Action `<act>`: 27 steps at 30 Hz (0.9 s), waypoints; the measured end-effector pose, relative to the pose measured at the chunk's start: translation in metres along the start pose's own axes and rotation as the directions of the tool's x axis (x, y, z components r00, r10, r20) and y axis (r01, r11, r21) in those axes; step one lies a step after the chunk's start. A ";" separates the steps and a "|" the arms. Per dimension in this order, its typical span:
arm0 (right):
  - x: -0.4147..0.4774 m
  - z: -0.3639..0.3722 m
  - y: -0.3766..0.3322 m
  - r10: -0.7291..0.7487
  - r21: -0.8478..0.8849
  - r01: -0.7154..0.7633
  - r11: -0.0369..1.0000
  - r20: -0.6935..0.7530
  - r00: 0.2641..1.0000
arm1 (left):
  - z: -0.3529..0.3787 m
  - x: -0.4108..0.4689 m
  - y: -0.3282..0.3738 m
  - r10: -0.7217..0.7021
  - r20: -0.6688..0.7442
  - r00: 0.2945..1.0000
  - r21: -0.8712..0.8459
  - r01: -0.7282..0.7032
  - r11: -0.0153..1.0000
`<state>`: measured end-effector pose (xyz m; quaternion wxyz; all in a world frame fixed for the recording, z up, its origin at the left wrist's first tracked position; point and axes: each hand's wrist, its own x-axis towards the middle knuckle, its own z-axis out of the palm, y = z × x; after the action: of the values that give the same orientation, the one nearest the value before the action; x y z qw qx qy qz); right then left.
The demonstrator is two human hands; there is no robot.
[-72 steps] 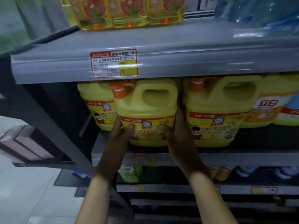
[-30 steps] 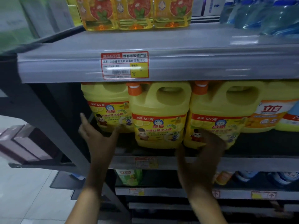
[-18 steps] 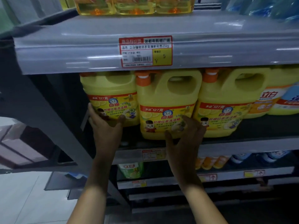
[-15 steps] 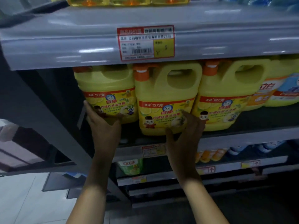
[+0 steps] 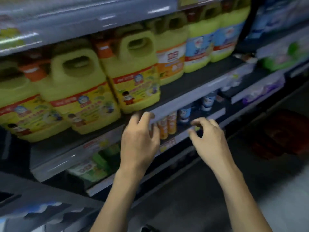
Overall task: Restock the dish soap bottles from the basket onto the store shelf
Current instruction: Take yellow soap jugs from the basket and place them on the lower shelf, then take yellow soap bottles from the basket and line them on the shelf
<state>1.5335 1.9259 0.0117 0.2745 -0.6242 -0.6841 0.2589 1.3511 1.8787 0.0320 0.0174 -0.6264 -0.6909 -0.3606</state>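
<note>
Three large yellow dish soap jugs with orange caps stand side by side on the grey store shelf (image 5: 192, 96): one at the far left (image 5: 21, 104), a middle jug (image 5: 78, 91) and a right jug (image 5: 135, 74). Both hands are off the jugs and hold nothing. My left hand (image 5: 139, 139) hovers below the right jug, its loosely curled fingertips at the shelf's front edge. My right hand (image 5: 209, 136) hangs in the air further right, fingers loosely curled, in front of the lower shelf. The frame is motion-blurred.
More yellow jugs with orange (image 5: 170, 61) and blue labels (image 5: 199, 47) fill the shelf to the right. Small bottles (image 5: 167, 124) and green packs (image 5: 93, 164) sit on lower shelves. A dark red basket (image 5: 284, 133) stands on the floor at right.
Both hands have let go of the left and middle jugs and pulled back down to the right. The view has swung right and downward, tilting the shelves.
</note>
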 end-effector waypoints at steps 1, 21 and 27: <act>-0.005 -0.020 0.020 0.025 0.003 -0.025 1.000 -0.020 0.999 | 0.016 0.001 0.021 0.042 0.035 0.999 -0.006 -0.041 0.999; -0.136 -0.304 0.396 0.686 0.290 -0.630 0.721 -0.429 0.588 | 0.311 -0.082 0.419 0.586 0.550 0.596 -0.284 -0.527 0.801; -0.103 -0.351 0.471 0.743 0.303 -0.684 0.663 -0.374 0.554 | 0.399 -0.058 0.483 0.589 0.624 0.514 -0.329 -0.511 0.794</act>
<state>2.1212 1.8685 -0.0713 0.3394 -0.8722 -0.2662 0.2305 1.9583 2.0154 -0.0600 -0.1643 -0.8998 -0.3898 -0.1067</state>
